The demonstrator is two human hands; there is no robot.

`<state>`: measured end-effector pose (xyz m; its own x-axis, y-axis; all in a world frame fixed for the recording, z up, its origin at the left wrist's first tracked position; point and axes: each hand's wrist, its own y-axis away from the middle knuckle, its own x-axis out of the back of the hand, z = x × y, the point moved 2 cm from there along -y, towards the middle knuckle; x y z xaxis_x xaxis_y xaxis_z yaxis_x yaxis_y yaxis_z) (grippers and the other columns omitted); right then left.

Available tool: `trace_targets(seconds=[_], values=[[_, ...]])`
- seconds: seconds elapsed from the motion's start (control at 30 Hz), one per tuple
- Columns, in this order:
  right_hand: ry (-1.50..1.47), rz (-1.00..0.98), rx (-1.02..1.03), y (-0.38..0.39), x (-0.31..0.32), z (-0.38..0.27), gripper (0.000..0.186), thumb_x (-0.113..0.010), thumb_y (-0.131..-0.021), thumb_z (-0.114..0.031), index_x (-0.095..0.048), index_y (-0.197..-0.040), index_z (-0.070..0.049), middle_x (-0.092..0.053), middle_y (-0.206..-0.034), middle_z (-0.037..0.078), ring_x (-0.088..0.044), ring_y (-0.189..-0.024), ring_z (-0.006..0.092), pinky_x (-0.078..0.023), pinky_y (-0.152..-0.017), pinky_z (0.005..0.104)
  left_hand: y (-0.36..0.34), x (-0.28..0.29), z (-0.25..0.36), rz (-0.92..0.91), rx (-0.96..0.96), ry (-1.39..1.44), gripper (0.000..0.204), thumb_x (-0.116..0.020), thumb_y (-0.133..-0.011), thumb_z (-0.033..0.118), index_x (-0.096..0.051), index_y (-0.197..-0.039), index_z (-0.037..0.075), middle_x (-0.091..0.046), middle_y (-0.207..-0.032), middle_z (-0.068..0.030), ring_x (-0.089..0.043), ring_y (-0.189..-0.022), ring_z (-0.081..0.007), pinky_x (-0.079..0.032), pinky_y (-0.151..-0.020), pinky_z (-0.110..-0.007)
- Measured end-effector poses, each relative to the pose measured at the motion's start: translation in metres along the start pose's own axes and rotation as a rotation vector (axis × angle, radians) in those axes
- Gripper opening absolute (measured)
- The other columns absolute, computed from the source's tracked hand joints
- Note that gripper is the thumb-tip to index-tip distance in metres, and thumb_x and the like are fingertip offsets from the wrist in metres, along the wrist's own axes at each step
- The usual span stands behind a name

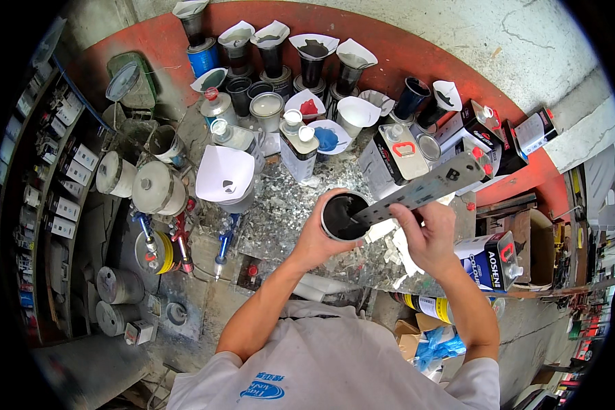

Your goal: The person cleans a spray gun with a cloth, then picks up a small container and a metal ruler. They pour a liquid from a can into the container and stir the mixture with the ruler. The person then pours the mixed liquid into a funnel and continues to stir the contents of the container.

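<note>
Black liquid (342,220) darkens a round cup (326,229). I see the left hand (312,239), fingers wrapped around it; the right hand (432,238) pinches a flat, dotted grey strip (424,186).

The lower end of the metal strip (427,184) is hidden inside the cup (336,205); the left hand (313,239) covers much of the cup's side. The right forearm (470,311) hides part of a yellow-banded bucket (427,307). Small goods on the far-right shelf (582,236) are too small to tell. The shirt (328,362) is cut off at the near edge.
</note>
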<state>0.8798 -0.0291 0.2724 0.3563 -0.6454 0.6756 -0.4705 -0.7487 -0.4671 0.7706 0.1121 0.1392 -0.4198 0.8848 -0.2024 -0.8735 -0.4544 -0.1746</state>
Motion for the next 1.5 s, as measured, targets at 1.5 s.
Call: trace_targets(seconds=[1.5], values=[[0.056,0.063,0.075,-0.021,0.014,-0.001,0.013,-0.073,-0.087,-0.013,-0.068,-0.086,-0.001,-0.06,-0.063,0.011,-0.052,-0.049,0.0256,-0.038,-0.048,0.0342,-0.001,-0.004,-0.003,-0.025,-0.016,-0.011,0.09,-0.089,-0.062,0.005,-0.042,-0.138,0.006,-0.055,-0.129,-0.0074,-0.053,-0.122,-0.0175,-0.041,-0.105,-0.032]])
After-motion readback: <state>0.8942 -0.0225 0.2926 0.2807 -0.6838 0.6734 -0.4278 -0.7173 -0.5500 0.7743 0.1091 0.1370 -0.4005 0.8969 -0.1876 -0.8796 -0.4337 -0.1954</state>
